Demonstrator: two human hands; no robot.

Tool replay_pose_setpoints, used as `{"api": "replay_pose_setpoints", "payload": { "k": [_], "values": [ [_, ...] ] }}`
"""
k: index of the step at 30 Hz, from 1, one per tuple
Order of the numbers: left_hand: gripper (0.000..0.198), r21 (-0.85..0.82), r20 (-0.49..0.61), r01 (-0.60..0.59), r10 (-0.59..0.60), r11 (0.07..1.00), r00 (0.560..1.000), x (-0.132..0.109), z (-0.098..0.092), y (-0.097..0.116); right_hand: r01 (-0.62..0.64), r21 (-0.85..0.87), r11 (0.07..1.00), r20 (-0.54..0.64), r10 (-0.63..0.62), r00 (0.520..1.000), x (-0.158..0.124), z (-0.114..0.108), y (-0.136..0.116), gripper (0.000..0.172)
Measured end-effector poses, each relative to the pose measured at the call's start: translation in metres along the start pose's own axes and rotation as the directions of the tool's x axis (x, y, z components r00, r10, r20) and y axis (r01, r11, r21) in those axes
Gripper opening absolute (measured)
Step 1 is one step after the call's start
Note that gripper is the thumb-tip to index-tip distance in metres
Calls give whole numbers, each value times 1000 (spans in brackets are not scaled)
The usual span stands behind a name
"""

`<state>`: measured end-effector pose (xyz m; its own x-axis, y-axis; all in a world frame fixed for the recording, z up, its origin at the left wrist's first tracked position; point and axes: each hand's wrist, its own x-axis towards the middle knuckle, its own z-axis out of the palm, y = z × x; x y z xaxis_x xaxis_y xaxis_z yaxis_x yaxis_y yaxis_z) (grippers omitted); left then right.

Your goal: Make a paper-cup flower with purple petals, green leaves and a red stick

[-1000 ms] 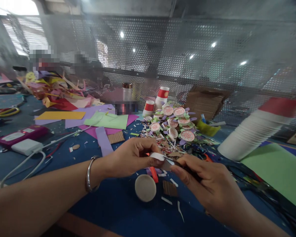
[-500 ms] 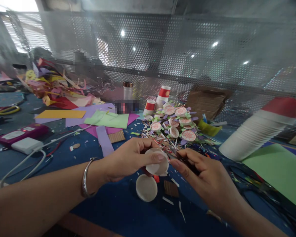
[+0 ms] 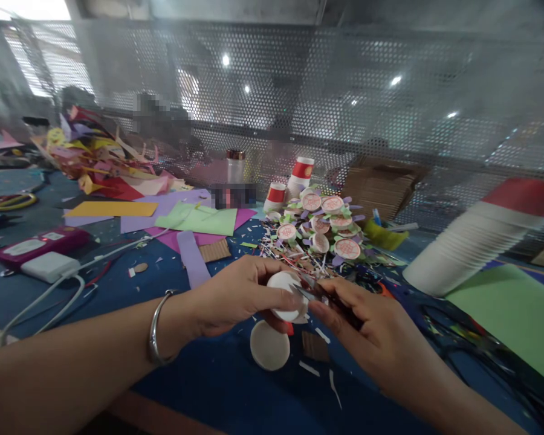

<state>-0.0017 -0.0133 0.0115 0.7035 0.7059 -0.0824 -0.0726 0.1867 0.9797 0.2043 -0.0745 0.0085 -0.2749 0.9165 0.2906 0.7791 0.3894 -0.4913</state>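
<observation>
Pinched between the thumb and fingers of my left hand [image 3: 240, 296] is a white round paper cup bottom [image 3: 281, 284]. My right hand [image 3: 367, 326] grips a pair of scissors [image 3: 312, 291]; its fingers hide most of the handles. The scissor blades are parted and meet the right edge of the cup bottom, close to my left thumb. Just below my hands, a second cup bottom [image 3: 270, 347] lies on the blue table [image 3: 199, 386]. Beside it are a small brown corrugated cardboard piece [image 3: 315, 346] and thin white paper strips.
Beyond my hands rises a pile of decorated cup bottoms [image 3: 320, 225]. A tilted stack of paper cups [image 3: 471, 241] and green paper [image 3: 512, 320] lie right. Coloured sheets [image 3: 199, 219], a white cable [image 3: 118, 255] and a purple device [image 3: 40, 246] occupy the left.
The cup bottom in my left hand has turned and tilted. The scissors have moved left onto its edge, with their blades now showing clearly parted.
</observation>
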Motion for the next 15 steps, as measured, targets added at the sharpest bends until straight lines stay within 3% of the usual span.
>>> {"api": "replay_pose_setpoints", "payload": {
  "k": [6,15],
  "values": [
    [21,12,35,80,-80,997,996,0,-2,1,37,-9,999,-26,-37,999,-2,0,2,32],
    [31,-167,7,53,-53,984,999,2,-5,1,16,-12,1000,-62,-17,998,2,-4,-1,37]
  ]
}}
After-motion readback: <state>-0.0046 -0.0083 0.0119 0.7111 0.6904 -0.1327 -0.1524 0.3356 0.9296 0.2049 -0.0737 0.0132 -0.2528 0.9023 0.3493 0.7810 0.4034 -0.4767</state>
